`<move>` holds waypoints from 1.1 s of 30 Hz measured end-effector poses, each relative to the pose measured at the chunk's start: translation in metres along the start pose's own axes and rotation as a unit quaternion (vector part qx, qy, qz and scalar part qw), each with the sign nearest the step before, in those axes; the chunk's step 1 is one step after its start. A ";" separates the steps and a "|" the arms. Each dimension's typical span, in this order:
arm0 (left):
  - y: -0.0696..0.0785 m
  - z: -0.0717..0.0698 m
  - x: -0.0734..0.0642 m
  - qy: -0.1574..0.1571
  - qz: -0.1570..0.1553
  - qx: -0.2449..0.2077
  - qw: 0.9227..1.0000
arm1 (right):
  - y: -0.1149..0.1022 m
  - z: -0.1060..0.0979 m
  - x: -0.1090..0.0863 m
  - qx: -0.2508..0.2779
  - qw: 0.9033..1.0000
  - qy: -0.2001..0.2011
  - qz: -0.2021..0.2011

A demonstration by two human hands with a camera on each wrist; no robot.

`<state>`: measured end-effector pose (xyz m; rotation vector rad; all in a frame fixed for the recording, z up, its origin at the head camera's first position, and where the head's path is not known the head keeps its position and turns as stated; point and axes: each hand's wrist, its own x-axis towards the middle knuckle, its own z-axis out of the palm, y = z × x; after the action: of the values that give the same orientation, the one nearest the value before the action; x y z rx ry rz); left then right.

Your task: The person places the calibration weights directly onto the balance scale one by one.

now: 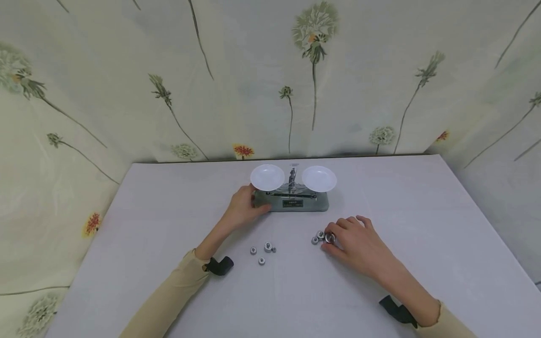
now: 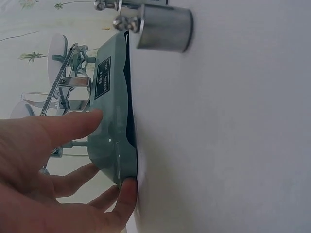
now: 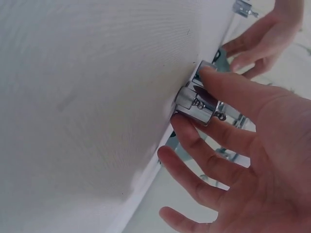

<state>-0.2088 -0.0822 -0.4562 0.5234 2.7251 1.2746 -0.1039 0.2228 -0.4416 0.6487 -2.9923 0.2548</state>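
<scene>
A green balance scale with two white pans stands near the table's back edge. My left hand grips the left end of its base; in the left wrist view the thumb lies on the front face and the fingers reach round the end. To the front right, my right hand pinches a shiny cylindrical metal weight between thumb and fingers. Two smaller knobbed weights stand right beside it. The right wrist view shows them clustered at the fingertips, the small weight overlapping the larger one.
Several more metal weights stand in a loose group on the white tabletop, between the forearms. A curtain printed with dandelions hangs behind the table and along both sides. Each wrist wears a black strap-on device.
</scene>
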 end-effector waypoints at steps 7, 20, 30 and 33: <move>0.000 -0.002 0.002 -0.013 -0.003 0.008 1.000 | 0.000 0.001 0.000 0.002 1.000 0.002 -0.003; 0.000 -0.001 0.003 -0.013 -0.005 0.033 0.999 | -0.001 0.000 0.002 -0.010 1.000 -0.006 -0.004; -0.002 0.001 0.005 -0.010 -0.003 0.039 0.999 | -0.002 0.001 0.002 -0.013 1.000 -0.009 -0.001; -0.003 0.001 0.006 -0.009 -0.002 0.041 0.999 | -0.002 0.001 0.002 -0.015 1.000 -0.006 -0.003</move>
<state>-0.2147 -0.0812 -0.4584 0.5335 2.7709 1.1563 -0.1050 0.2200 -0.4425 0.6575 -2.9999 0.2062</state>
